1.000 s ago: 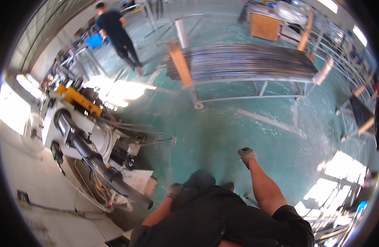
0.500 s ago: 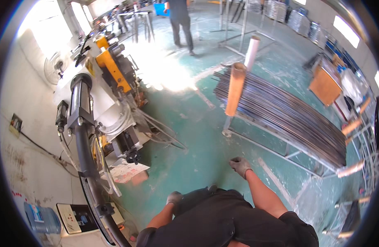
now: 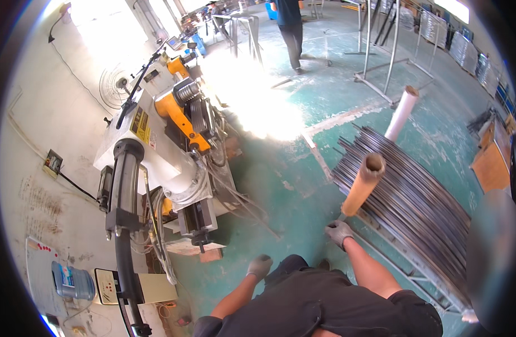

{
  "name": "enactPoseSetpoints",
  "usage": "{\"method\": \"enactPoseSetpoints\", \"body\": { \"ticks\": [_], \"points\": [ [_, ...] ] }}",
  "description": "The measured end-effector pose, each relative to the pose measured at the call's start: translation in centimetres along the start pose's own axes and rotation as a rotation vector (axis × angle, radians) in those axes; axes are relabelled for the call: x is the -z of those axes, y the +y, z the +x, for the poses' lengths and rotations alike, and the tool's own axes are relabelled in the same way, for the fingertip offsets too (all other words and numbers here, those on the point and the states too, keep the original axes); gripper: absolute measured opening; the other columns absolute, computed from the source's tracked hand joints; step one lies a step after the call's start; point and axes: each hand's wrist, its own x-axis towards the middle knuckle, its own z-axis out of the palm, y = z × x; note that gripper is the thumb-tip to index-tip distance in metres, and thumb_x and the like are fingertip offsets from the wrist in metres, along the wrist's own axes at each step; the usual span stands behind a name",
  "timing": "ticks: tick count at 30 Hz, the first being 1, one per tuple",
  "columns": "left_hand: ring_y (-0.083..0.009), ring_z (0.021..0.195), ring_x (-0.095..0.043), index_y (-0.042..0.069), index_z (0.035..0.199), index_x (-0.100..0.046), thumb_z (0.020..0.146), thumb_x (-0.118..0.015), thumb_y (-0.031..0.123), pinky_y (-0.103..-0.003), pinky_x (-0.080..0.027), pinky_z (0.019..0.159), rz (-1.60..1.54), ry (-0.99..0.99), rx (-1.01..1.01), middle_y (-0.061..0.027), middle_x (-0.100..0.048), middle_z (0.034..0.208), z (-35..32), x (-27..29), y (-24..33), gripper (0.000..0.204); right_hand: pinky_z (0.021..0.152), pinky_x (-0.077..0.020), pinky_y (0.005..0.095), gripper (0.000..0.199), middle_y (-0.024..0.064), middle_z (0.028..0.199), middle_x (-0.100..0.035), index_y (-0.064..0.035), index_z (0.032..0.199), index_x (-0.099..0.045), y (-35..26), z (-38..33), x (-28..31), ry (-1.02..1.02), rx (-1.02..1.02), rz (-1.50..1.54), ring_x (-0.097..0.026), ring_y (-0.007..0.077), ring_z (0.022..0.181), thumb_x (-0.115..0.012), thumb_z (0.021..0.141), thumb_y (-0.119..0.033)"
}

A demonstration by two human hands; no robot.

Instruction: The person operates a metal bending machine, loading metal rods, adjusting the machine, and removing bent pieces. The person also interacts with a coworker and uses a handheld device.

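Note:
My left hand (image 3: 260,267), in a grey work glove, hangs low in front of me with its fingers loosely curled; I see nothing in it. My right hand (image 3: 338,231) wears the same kind of glove, its fingers bent inward with no object showing in them. It is held just short of an upright brown cardboard tube (image 3: 363,184) on the near corner of a metal rack (image 3: 401,269), apparently apart from it. A thick stack of long, thin dark metal tubes (image 3: 412,182) lies along that rack. A white-wrapped tube (image 3: 402,112) stands at its far side.
On my left stands a white and yellow machine (image 3: 157,151) with a long dark cylinder arm (image 3: 125,224) reaching toward me. Cables hang beside it. A water bottle (image 3: 72,281) is near the wall. Ahead, another person (image 3: 290,33) walks on the green floor (image 3: 303,168) near metal frames (image 3: 381,56).
The rack and cardboard tube are now nearer to me, and the machine shows further right. My left hand has come forward into fuller view. The other person has moved within the view.

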Motion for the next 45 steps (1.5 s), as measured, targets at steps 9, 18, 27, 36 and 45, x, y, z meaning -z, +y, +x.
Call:
{"method": "enactPoseSetpoints", "body": {
  "ticks": [9, 18, 27, 36, 45],
  "points": [
    [-0.0210, 0.116, -0.078, 0.001, 0.135, -0.078, 0.103, -0.070, 0.033, -0.038, -0.059, 0.103, -0.145, -0.130, -0.159, -0.0149, -0.083, 0.119, 21.4, 8.4, 29.6, 0.046, 0.095, -0.0609, 0.0398, 0.044, 0.0143, 0.113, -0.085, -0.0056, 0.123, -0.083, -29.4, 33.3, 3.2, -0.119, 0.237, 0.278, -0.080, 0.0271, 0.104, -0.083, 0.093, -0.038],
    [-0.0372, 0.117, -0.079, 0.001, 0.128, -0.078, 0.102, -0.071, 0.029, -0.046, -0.061, 0.102, -0.047, -0.076, -0.451, -0.0236, -0.081, 0.126, 55.1, 26.1, 51.4, 0.039, 0.062, -0.0553, 0.0296, 0.026, 0.0028, 0.088, -0.077, -0.0006, 0.118, -0.079, -48.7, 63.3, 9.0, -0.032, 0.132, 0.537, -0.069, 0.0108, 0.072, -0.081, 0.102, -0.021],
    [-0.0350, 0.117, -0.079, 0.001, 0.129, -0.078, 0.103, -0.071, 0.027, -0.044, -0.061, 0.103, -0.242, 0.002, -0.338, -0.0209, -0.083, 0.124, 87.0, 40.6, 67.0, 0.038, 0.061, -0.0557, 0.0313, 0.022, 0.0035, 0.087, -0.077, -0.0022, 0.115, -0.078, -59.8, 99.0, 11.2, -0.061, -0.036, 0.404, -0.071, 0.0121, 0.071, -0.082, 0.101, -0.019],
    [-0.0191, 0.104, -0.077, 0.000, 0.121, -0.079, 0.103, -0.075, 0.019, -0.034, -0.059, 0.095, -0.529, 0.243, -0.013, -0.0108, -0.083, 0.110, 114.0, 57.8, 80.9, 0.027, 0.094, -0.0619, 0.0400, 0.041, 0.0136, 0.111, -0.086, -0.0043, 0.119, -0.084, -90.9, 130.4, 17.9, -0.195, 0.141, -0.009, -0.080, 0.0252, 0.103, -0.083, 0.094, -0.037],
    [-0.0213, 0.103, -0.077, -0.003, 0.120, -0.078, 0.104, -0.073, 0.019, -0.036, -0.059, 0.095, -0.247, 0.356, -0.267, -0.0137, -0.082, 0.110, 144.3, 80.2, 94.6, 0.028, 0.100, -0.0601, 0.0380, 0.040, 0.0117, 0.118, -0.085, -0.0037, 0.125, -0.081, -122.5, 162.0, 10.1, -0.334, 0.416, 0.011, -0.079, 0.0242, 0.108, -0.084, 0.097, -0.033]
  ]
}}
